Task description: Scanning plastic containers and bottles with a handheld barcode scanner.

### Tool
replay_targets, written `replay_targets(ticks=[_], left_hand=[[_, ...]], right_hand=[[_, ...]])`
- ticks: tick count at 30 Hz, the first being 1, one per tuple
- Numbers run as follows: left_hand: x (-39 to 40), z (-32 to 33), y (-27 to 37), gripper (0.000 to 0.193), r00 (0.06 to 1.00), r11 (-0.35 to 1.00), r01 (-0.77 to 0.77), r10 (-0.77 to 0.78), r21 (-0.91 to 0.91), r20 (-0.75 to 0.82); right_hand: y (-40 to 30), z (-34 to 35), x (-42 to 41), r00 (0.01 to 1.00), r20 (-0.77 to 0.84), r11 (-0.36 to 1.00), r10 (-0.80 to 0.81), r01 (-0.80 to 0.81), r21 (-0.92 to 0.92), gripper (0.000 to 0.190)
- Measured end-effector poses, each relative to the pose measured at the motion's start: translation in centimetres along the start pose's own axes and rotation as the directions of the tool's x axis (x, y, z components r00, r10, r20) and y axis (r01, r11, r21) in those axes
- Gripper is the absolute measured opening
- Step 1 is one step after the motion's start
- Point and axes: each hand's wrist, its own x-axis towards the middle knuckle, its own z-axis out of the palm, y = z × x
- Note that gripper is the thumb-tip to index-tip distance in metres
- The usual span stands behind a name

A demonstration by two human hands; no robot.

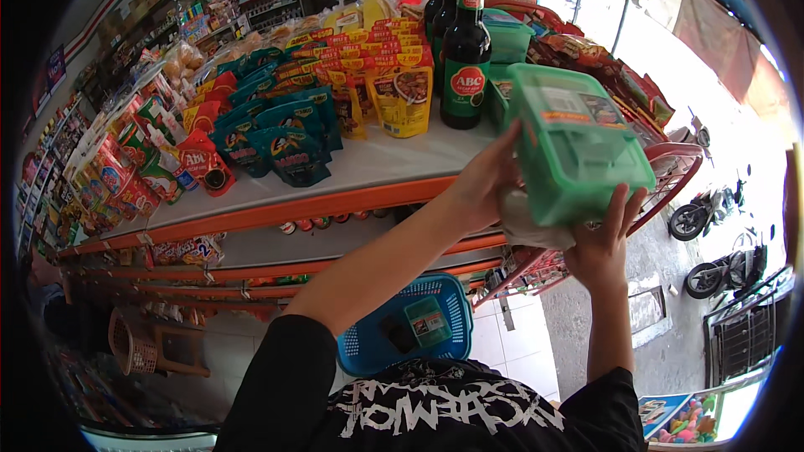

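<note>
Both my hands hold a translucent green plastic box (pixel 578 138) with a printed label, tilted above the right end of the shelf. My left hand (pixel 490 179) grips its left side, and my right hand (pixel 603 245) supports it from below at the near right corner. A pale cloth or bag (pixel 534 226), too blurred to tell, shows between my hands under the box. Just left of it stand ABC soy sauce bottles (pixel 465 50) with red caps. Behind the held box are more green plastic boxes (pixel 507 34) on the shelf.
Yellow sauce pouches (pixel 405 97) and dark green pouches (pixel 292 154) stand in rows along the orange-edged shelf (pixel 352 198). Below it, a blue plastic basket (pixel 461 326) holds another green box (pixel 428 321). A red metal rack (pixel 681 150) adjoins at right; motorcycles (pixel 722 273) stand outside.
</note>
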Motion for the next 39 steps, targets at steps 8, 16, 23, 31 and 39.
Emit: replay_targets(ticks=[8,16,23,31,39], left_hand=[[5.5,-2.2,-2.8,0.045,0.997,0.992,-0.073,0.073,-0.104,-0.010],[1.2,-4.1,0.7,0.046,0.989,0.898,0.144,-0.143,0.416,-0.033],[-8.8,-6.9,1.4,0.061,0.997,0.816,0.072,-0.080,0.574,-0.012],[-21.9,-13.4,-5.4,0.066,0.963,0.931,0.206,-0.137,0.302,-0.234],[-30.1,-28.3,-20.9,0.061,0.582,0.969,0.229,-0.215,-0.096,-0.784]], right_hand=[[4.6,3.0,0.6,0.925,0.065,0.774,0.374,-0.350,0.528,0.059],[3.0,4.3,4.9,0.870,0.287,0.741,0.401,-0.492,0.457,0.067],[4.6,5.4,8.1,0.896,0.351,0.667,0.271,-0.438,0.603,0.058],[5.3,6.4,5.1,0.950,0.292,0.668,0.107,-0.287,0.687,0.033],[3.4,3.1,-6.8,0.166,0.407,-0.172,0.898,-0.718,0.674,0.061]])
